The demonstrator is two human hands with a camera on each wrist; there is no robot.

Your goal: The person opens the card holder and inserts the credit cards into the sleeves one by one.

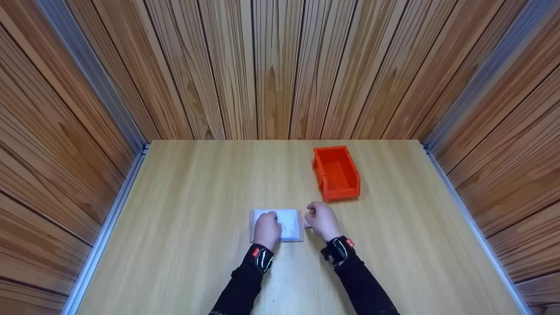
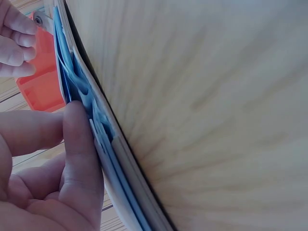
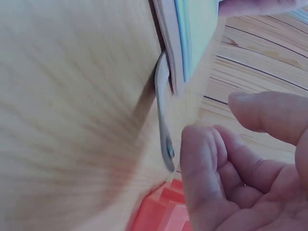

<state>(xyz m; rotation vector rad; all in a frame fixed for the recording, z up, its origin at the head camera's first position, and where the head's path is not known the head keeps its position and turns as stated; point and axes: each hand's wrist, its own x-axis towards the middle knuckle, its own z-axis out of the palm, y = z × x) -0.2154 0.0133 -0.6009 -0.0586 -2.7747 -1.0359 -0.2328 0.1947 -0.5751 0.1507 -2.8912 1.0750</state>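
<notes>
A flat white and blue packet [image 1: 287,223] in a clear sleeve lies on the wooden table [image 1: 183,227]. My left hand [image 1: 267,228] rests on its left half. In the left wrist view the thumb [image 2: 79,144] presses flat on the packet [image 2: 72,82] while the other fingers are curled in. A small grey tab [image 3: 163,125] with a hole sticks out of the packet's right edge [image 3: 178,38]. My right hand [image 1: 321,220] sits right beside that tab, fingers [image 3: 211,168] curled and thumb apart, with a small gap to the tab.
An orange open bin [image 1: 336,173] stands behind my right hand, towards the back right of the table; it looks empty. Wood-panelled walls with metal rails close the table in on the left, right and back.
</notes>
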